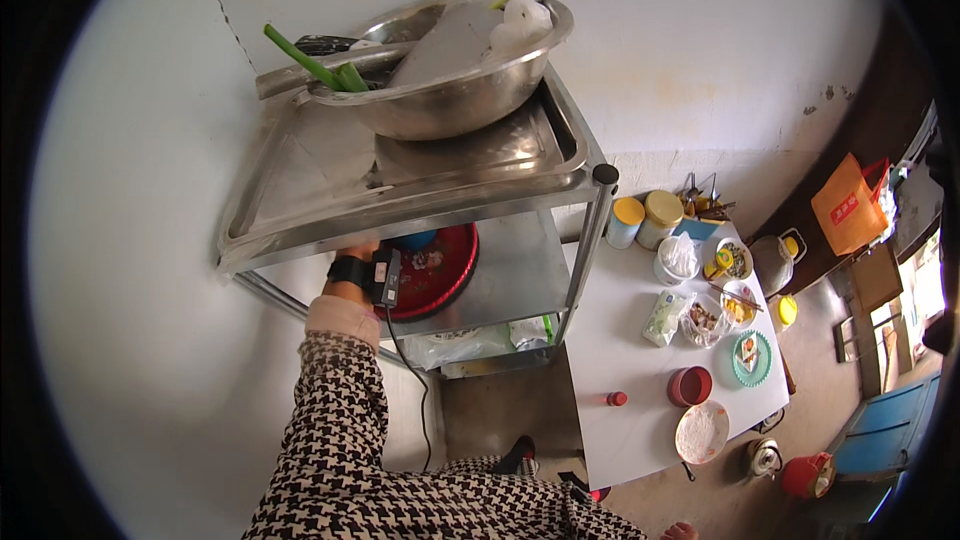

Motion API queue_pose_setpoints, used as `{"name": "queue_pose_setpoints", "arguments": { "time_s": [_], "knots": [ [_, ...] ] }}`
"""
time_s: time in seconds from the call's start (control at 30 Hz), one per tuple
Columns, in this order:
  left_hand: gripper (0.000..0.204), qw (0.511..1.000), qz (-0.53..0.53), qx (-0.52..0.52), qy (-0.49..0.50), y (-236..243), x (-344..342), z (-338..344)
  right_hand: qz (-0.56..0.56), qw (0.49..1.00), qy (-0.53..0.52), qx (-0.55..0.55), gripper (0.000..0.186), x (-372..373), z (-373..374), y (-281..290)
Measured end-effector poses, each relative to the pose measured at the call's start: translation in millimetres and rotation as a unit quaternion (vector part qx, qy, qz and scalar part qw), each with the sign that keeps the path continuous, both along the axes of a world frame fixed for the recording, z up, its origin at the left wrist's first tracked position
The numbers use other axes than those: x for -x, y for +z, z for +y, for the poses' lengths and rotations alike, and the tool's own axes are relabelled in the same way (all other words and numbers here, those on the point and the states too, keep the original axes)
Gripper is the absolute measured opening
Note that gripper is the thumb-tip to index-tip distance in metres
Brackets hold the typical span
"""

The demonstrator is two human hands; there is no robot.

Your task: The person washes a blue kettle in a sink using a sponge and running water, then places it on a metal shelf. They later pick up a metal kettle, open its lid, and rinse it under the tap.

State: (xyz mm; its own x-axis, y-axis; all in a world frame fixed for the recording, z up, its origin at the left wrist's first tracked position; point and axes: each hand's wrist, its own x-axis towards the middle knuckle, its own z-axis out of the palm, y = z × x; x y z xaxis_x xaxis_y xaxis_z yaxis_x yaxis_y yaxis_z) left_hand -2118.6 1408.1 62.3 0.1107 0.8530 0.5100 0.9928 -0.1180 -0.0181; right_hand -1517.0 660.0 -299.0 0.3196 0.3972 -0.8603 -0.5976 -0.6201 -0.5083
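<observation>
Nearest, a black-and-cream checked sleeve (335, 390) rises from the lower edge, the left arm reaching between a metal rack's shelves. The left hand (353, 250) lies mostly hidden under the upper shelf, beyond a black wrist strap (352, 272) with a small device (385, 278); how spread its grip is, or whether it has hold of anything, cannot be told. Only a sliver of the right hand (680, 532) shows at the bottom edge, so its grip cannot be judged either.

Just beside the left hand, on the middle shelf (525, 265), is a round red tray (440, 278) with a flower print, a blue thing (415, 238) at its far side. A cord (402, 355) hangs from the wrist device; it could catch on the shelf edge and drag the tray if the arm pulled back sharply.

Above, a steel bowl (470, 105) stands on a rectangular steel tray (300, 170). A metal handle (285, 83) juts past the bowl's rim; a jolt to the rack might tip it out.

Farther right, a white surface (625, 365) carries a dark-red pot (690, 387) and other dishes. Beyond, a kettle (763, 457) sits on the floor.
</observation>
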Motion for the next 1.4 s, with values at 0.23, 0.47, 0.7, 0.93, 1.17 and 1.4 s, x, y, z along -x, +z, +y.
{"name": "queue_pose_setpoints", "arguments": {
  "time_s": [0.23,0.47,0.7,0.93,1.17,1.4],
  "knots": [
    [0.032,0.999,0.013,0.030,0.040,1.1,37.4,27.2,-0.052,0.994,0.041,0.083,0.040,22.5,42.0,36.7],
    [0.031,0.997,0.030,0.046,0.060,-12.8,76.0,43.9,-0.124,0.976,0.073,0.164,0.033,48.4,78.1,93.8],
    [0.030,0.994,0.037,0.070,0.074,-27.7,99.4,67.3,-0.140,0.977,0.033,0.155,0.033,75.3,51.5,98.9],
    [0.030,0.991,0.039,0.083,0.094,-28.6,108.0,76.4,-0.122,0.976,-0.013,0.181,0.037,97.7,38.4,98.2],
    [0.029,0.990,0.041,0.092,0.102,-23.2,98.7,81.4,-0.118,0.978,-0.025,0.172,0.038,98.0,17.4,90.8],
    [0.028,0.989,0.043,0.098,0.097,-17.9,80.2,82.5,-0.117,0.979,-0.011,0.164,0.034,75.3,5.8,88.7]
  ]
}}
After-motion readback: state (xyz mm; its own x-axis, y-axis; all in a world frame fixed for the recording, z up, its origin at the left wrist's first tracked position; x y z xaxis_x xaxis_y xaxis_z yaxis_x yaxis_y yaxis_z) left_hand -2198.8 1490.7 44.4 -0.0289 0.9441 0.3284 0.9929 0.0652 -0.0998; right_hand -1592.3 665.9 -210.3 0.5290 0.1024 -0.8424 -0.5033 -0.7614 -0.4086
